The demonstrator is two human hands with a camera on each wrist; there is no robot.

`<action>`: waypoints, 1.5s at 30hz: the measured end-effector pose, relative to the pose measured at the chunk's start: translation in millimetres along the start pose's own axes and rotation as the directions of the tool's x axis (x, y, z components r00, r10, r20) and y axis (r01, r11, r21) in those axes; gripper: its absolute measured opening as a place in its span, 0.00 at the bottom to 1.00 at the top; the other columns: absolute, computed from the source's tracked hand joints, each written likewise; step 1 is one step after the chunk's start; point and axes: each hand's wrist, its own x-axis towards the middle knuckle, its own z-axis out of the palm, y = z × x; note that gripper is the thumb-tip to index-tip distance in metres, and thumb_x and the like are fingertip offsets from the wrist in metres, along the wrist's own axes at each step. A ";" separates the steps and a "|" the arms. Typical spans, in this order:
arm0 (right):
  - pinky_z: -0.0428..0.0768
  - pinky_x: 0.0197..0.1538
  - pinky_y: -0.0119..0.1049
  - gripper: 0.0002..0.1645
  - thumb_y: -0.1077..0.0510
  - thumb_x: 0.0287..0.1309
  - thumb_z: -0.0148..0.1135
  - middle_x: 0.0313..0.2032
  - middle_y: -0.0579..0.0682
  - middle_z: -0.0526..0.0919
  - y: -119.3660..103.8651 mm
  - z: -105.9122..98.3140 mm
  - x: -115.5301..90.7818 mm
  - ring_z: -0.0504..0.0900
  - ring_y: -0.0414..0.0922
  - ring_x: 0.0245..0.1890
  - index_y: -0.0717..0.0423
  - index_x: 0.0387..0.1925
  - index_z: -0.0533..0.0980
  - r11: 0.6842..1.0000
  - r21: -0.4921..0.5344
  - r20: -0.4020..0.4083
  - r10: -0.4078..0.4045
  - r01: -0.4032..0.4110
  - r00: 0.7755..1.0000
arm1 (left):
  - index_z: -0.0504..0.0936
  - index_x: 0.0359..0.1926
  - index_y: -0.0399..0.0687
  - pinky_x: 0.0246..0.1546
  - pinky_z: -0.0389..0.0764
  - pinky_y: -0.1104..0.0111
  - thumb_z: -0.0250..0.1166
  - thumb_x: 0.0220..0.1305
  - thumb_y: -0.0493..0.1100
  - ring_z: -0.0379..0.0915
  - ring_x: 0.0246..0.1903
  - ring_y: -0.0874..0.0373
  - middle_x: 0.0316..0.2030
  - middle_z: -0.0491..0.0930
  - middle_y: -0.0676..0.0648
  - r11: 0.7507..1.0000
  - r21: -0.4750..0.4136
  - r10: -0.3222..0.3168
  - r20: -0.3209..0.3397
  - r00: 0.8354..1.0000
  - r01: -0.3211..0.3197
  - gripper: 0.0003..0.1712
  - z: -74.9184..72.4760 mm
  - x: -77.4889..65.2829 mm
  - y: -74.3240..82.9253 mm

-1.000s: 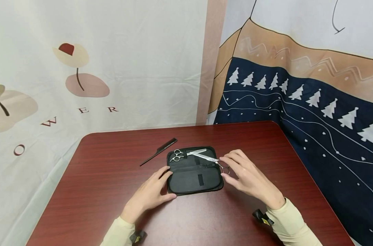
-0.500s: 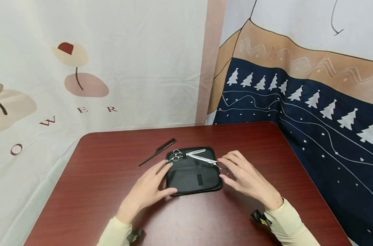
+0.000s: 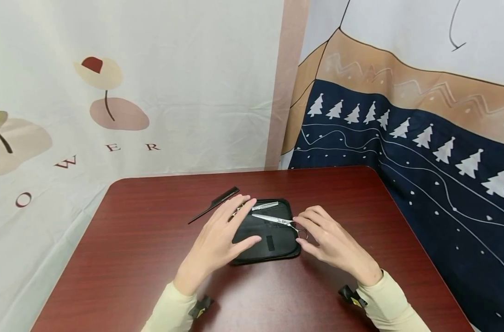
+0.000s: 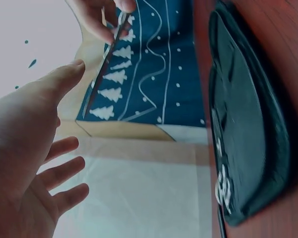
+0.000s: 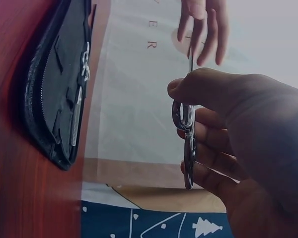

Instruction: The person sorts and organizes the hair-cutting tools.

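My right hand (image 3: 332, 240) pinches a pair of silver hair scissors (image 3: 274, 219) by the finger rings, its blades pointing left above the black zip case (image 3: 285, 240). In the right wrist view the thumb and fingers hold these scissors (image 5: 188, 156) raised off the case. My left hand (image 3: 218, 235) hovers over the case's left part with fingers spread, holding nothing; the left wrist view shows a gap between it and the case (image 4: 253, 114). Toothed thinning scissors (image 3: 265, 206) lie strapped in the case's far part, their rings mostly hidden behind the left fingers.
A black tail comb (image 3: 223, 197) lies on the red-brown table (image 3: 127, 240), beyond and left of the case. Behind the table hang a pale printed cloth (image 3: 202, 92) and a dark blue one with white trees (image 3: 339, 138).
My left hand has left the case's left edge and moved up and right over it, towards the blades. The right hand with the scissors stays almost still.
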 end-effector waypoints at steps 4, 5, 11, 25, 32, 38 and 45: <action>0.87 0.56 0.40 0.32 0.62 0.51 0.89 0.51 0.50 0.89 -1.5 0.1 1.1 0.82 0.47 0.57 0.61 0.58 0.86 1.000 -0.010 0.009 -0.012 0.012 1.000 | 0.73 0.83 0.50 0.82 0.75 0.48 0.84 0.65 0.58 0.74 0.79 0.42 0.77 0.78 0.43 0.999 0.028 0.041 0.010 0.999 -0.042 0.52 5.1 8.6 8.6; 0.87 0.56 0.40 0.32 0.62 0.51 0.89 0.51 0.50 0.89 -1.9 0.0 1.3 0.82 0.47 0.57 0.60 0.58 0.86 1.000 -0.014 0.010 -0.015 0.015 1.000 | 0.73 0.83 0.50 0.83 0.74 0.48 0.83 0.66 0.58 0.74 0.80 0.42 0.77 0.78 0.43 0.998 0.034 0.048 0.018 0.999 -0.049 0.50 6.4 10.2 10.4; 0.87 0.56 0.39 0.32 0.62 0.49 0.90 0.50 0.49 0.88 -4.1 -1.2 1.6 0.82 0.46 0.56 0.60 0.57 0.86 0.999 -0.025 0.008 -0.039 0.039 0.999 | 0.78 0.79 0.49 0.81 0.77 0.46 0.84 0.66 0.57 0.79 0.76 0.43 0.73 0.82 0.44 0.989 0.088 0.118 0.010 0.993 -0.118 0.47 15.4 14.6 18.3; 0.86 0.59 0.41 0.28 0.62 0.51 0.87 0.50 0.49 0.88 -8.1 -0.2 4.0 0.82 0.46 0.56 0.60 0.55 0.86 0.996 -0.039 0.023 -0.084 0.085 0.996 | 0.87 0.69 0.51 0.71 0.86 0.50 0.84 0.65 0.58 0.88 0.63 0.54 0.62 0.91 0.50 0.951 0.241 0.193 0.031 0.981 -0.195 0.36 26.5 11.1 27.3; 0.86 0.58 0.40 0.28 0.63 0.51 0.87 0.50 0.49 0.88 -8.5 0.5 3.7 0.82 0.45 0.55 0.60 0.55 0.86 0.996 -0.027 0.020 -0.088 0.089 0.996 | 0.91 0.62 0.51 0.60 0.88 0.60 0.84 0.65 0.52 0.90 0.52 0.54 0.55 0.93 0.52 0.944 0.252 0.221 -0.002 0.975 -0.213 0.27 29.7 10.7 27.4; 0.86 0.58 0.39 0.29 0.63 0.50 0.87 0.50 0.49 0.88 -8.6 0.8 4.0 0.82 0.46 0.55 0.59 0.55 0.86 0.995 -0.021 0.021 -0.101 0.101 0.995 | 0.92 0.59 0.52 0.52 0.88 0.62 0.83 0.65 0.48 0.89 0.48 0.57 0.51 0.93 0.54 0.940 0.254 0.240 -0.021 0.971 -0.227 0.22 29.9 11.1 27.0; 0.87 0.58 0.39 0.28 0.61 0.51 0.88 0.50 0.49 0.88 -11.7 1.2 4.5 0.82 0.46 0.56 0.59 0.54 0.87 0.994 -0.034 0.054 -0.100 0.102 0.994 | 0.92 0.56 0.51 0.46 0.89 0.67 0.83 0.67 0.46 0.88 0.43 0.59 0.48 0.93 0.55 0.943 0.234 0.251 -0.026 0.968 -0.238 0.18 29.3 11.5 29.1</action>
